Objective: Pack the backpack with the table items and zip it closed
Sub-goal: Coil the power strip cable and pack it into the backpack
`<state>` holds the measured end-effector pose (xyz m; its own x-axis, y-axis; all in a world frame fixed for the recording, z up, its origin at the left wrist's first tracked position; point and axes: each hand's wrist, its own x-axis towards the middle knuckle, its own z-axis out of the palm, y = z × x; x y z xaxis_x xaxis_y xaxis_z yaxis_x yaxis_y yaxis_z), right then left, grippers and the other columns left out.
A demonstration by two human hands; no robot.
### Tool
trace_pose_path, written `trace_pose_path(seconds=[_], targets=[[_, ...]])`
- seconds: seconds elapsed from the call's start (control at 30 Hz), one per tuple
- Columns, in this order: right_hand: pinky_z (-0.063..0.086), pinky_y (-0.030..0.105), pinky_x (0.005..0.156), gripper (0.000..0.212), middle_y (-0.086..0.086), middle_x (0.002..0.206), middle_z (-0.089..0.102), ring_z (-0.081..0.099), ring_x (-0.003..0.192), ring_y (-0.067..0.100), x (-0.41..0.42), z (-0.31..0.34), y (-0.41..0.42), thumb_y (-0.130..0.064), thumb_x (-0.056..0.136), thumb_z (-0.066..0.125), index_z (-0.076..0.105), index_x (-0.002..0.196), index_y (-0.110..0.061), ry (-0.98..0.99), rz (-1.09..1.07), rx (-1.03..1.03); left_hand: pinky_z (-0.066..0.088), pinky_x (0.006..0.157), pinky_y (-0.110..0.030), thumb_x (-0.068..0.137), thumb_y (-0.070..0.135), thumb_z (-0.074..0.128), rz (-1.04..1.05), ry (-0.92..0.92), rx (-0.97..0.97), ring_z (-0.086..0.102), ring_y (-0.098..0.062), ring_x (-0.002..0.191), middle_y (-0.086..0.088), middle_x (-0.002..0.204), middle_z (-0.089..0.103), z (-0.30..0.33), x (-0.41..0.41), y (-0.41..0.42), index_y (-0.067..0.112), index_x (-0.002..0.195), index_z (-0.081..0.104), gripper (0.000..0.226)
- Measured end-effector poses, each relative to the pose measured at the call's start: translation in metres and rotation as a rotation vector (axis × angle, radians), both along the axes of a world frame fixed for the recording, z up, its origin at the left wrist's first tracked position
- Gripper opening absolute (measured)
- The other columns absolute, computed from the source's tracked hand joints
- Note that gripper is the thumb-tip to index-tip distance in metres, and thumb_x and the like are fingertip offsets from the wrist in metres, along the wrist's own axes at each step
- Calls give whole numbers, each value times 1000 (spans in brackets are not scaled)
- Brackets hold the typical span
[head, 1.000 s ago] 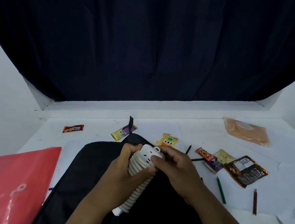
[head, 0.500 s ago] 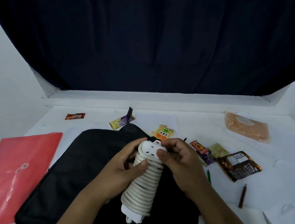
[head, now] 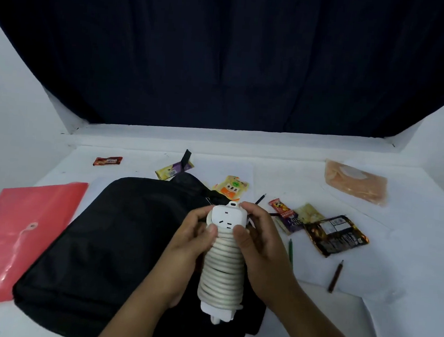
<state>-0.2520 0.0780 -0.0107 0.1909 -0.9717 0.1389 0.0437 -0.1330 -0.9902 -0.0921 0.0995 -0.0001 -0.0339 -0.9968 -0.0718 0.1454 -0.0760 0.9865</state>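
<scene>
power strip: white glossy block, ribbed cord coiled around it, centre frame
left hand: grasps the coil
right hand: grasps it too
backpack: black matte fabric, flat beneath

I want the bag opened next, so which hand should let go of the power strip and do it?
Probably the left hand: the backpack spreads out on its side, while the right hand can keep its grip on the power strip.

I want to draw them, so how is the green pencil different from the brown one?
The green pencil lies close beside the right hand; the brown pencil lies farther out to the right. The green one is partly hidden behind that hand; the brown one shows whole. The green one looks thinner, the brown one thicker. Both lie flat on the white table.
</scene>
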Motion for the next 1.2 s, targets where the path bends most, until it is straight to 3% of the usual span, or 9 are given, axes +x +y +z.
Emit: trace_pose_path(seconds=[0.1, 0.27, 0.37, 0.57, 0.63, 0.8, 0.97, 1.1, 1.2], targets=[[55, 24, 90, 53, -16, 123, 66, 66, 111, 6, 6, 2, 4, -37, 85, 67, 50, 133, -25, -65, -71, 1, 54, 94, -49, 97, 34, 62, 3, -3, 43, 66, -36, 111, -17, 118, 68, 4, 3, -3, 26, 126, 61, 31], [56, 19, 79, 61, -21, 113, 70, 70, 104, 7, 3, 11, 4, -26, 74, 75, 53, 130, -16, -97, -69, 15, 56, 86, -41, 99, 16, 49, 6, 2, 69, 69, -26, 104, -10, 112, 73, 5, 3, -10, 23, 121, 63, 27], [56, 19, 76, 61, -21, 106, 73, 72, 99, 7, 8, 10, 3, -29, 75, 73, 54, 132, -15, -100, -108, 41, 53, 99, -48, 101, 23, 52, 27, 18, 76, 68, -25, 110, -8, 115, 72, 1, 1, -12, 21, 122, 63, 24], [52, 18, 94, 76, -26, 135, 51, 58, 116, -8, 18, 2, 9, -51, 79, 60, 31, 148, -34, 28, -171, 58, 53, 99, -47, 105, 26, 44, 27, 89, 112, 69, -26, 111, -7, 115, 73, -6, -2, -15, 19, 124, 63, 28], [50, 12, 90, 67, -33, 125, 54, 56, 114, -12, 18, -1, 13, -45, 84, 58, 33, 145, -33, 72, -147, 37, 54, 97, -46, 105, 26, 44, 30, 137, 125, 69, -26, 110, -8, 116, 73, -9, -7, -17, 17, 125, 63, 29], [54, 20, 85, 52, -32, 116, 63, 64, 107, -3, 8, -3, 15, -48, 86, 62, 46, 134, -36, 87, -141, 84, 53, 98, -46, 104, 25, 45, 10, 229, 160, 69, -25, 111, -9, 119, 72, -12, -17, -20, 16, 130, 60, 31], [55, 34, 95, 105, -22, 137, 53, 60, 118, 2, -14, -17, 4, -59, 57, 85, 33, 147, -42, 32, -190, 176, 49, 104, -51, 105, 29, 44, -2, 249, 172, 67, -30, 115, -13, 122, 70, -18, -29, -20, 13, 131, 60, 35], [57, 39, 94, 99, -10, 136, 58, 64, 115, 9, -28, -16, -8, -70, 45, 87, 45, 132, -53, 17, -97, 215, 45, 108, -56, 102, 32, 44, 23, 284, 166, 63, -35, 119, -17, 126, 68, -14, -44, -24, 10, 132, 59, 40], [57, 34, 90, 92, -15, 127, 65, 67, 111, 8, -40, -15, -20, -51, 55, 86, 43, 136, -43, -78, -8, 187, 49, 105, -51, 99, 33, 47, 79, 307, 96, 63, -36, 120, -19, 126, 67, -10, -62, -32, 8, 134, 57, 44]])
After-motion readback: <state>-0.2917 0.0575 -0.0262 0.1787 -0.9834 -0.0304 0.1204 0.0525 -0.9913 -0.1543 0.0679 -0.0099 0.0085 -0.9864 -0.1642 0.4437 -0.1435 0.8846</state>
